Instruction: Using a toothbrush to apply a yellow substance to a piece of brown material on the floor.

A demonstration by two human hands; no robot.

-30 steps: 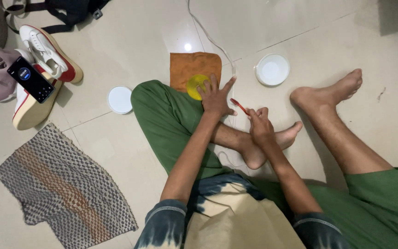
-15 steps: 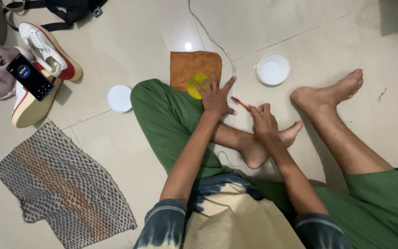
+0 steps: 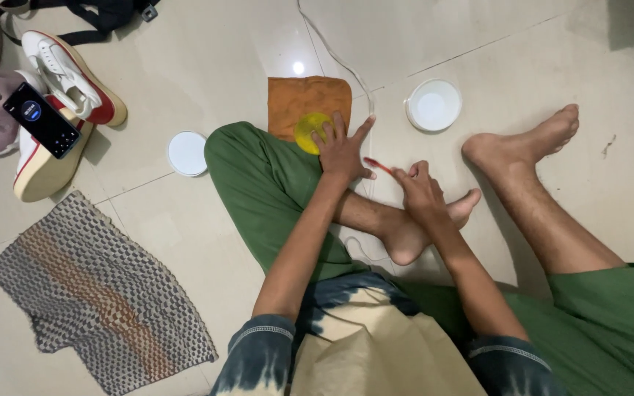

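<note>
Left hand flat, right hand pinching red stick.

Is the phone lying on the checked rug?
No, the phone rests on a white shoe, apart from the rug.

- Two white round lids flanking the orange cloth
- One yellow disc on that cloth
- One patterned mat, left of the cloth
- One phone, far left of the cloth
</note>
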